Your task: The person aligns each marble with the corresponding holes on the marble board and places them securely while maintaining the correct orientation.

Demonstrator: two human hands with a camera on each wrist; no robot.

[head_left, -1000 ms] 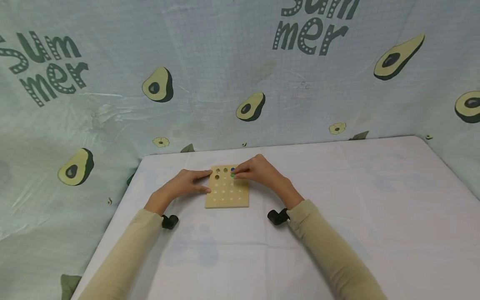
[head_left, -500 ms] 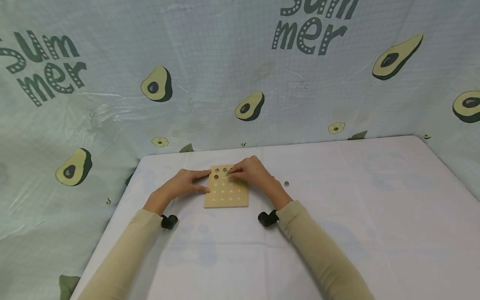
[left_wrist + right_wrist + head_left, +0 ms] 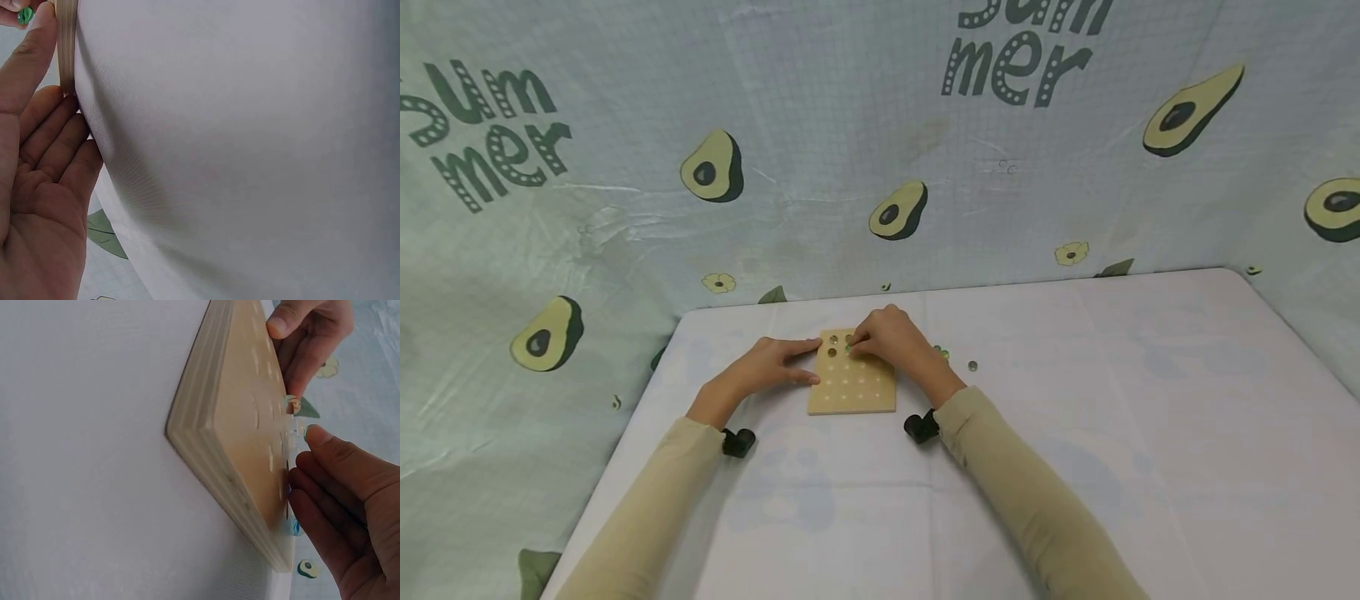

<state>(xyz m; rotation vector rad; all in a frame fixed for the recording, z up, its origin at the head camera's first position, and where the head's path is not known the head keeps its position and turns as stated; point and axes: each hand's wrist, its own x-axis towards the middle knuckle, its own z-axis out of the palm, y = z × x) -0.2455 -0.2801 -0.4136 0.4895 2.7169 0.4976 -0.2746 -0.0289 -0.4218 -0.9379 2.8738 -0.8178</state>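
Note:
On the white-covered table lies a square wooden board [image 3: 852, 400] with rows of shallow round hollows. Several glass marbles [image 3: 832, 352] sit in its far-left hollows. My left hand [image 3: 765, 369] lies along the board's left edge, fingers extended toward the far corner and thumb nearer me. Over the far rows, my right hand [image 3: 891, 340] pinches a green marble [image 3: 25, 15] between thumb and fingers. In the right wrist view a blue marble [image 3: 295, 526] sits on the board beside the right fingers; the right hand hides it in the head view.
Loose greenish marbles [image 3: 943, 354] lie on the table beyond my right wrist, partly covered by it. A single dark marble [image 3: 973, 366] is farther right. Behind the table's far edge hangs a cloth [image 3: 805, 208] printed with avocados.
My right hand has moved left across the board with the green marble, from the third column to the second. The loose marbles beside its wrist have come into view. My left hand stays put.

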